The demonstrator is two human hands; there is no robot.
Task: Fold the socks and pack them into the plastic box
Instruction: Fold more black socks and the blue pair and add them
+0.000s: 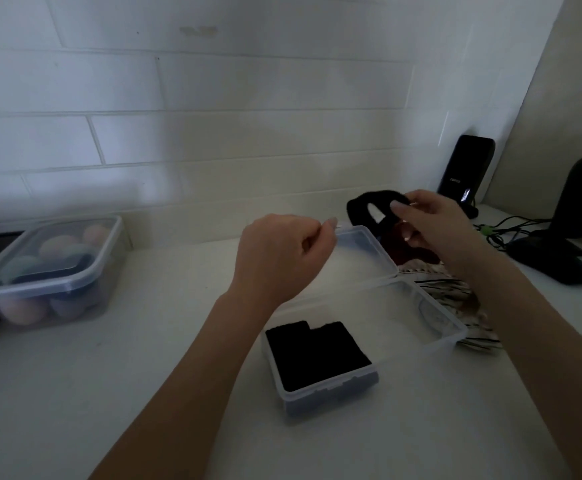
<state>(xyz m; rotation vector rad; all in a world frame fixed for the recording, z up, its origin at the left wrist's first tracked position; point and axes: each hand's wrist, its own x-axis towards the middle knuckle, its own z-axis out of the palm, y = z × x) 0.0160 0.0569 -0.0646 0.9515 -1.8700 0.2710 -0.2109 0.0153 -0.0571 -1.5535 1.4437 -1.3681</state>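
A: Start with the big picture. What is the table (pixel 109 393) giving us?

B: Plenty of bare white surface near and to the left. The far edge meets a tiled wall. On the right it is crowded: a dark stand (pixel 559 244) with cables, and a phone on a dock (pixel 464 168) behind it.

A: And the plastic box (pixel 431 317)?

B: Open, in the middle, running from near-left to far-right. A folded black sock (pixel 317 355) already fills its near-left end; the rest looks empty. Its lid (pixel 365 247) is tipped up on the far side.

A: The hands?

B: The left hand (pixel 282 258) is loosely curled, fingertips pinching the far-left corner of the lid. The right hand (pixel 435 226) is closed on a black sock (pixel 369 206), lifted above the far-right end of the box. A heap of striped and dark socks (pixel 455 296) lies just beside the box on the right.

A: How would you do this step well?

B: I'd say bring the sock to the bare table on the left, lay it flat, and fold it to match the one packed, so it sits snug beside it.

A: Anything else about?

B: A second lidded box (pixel 50 268) of rounded pastel things sits far left, well apart. The box rim and raised lid are what a dangling sock could catch, so I'd keep it lifted clear.
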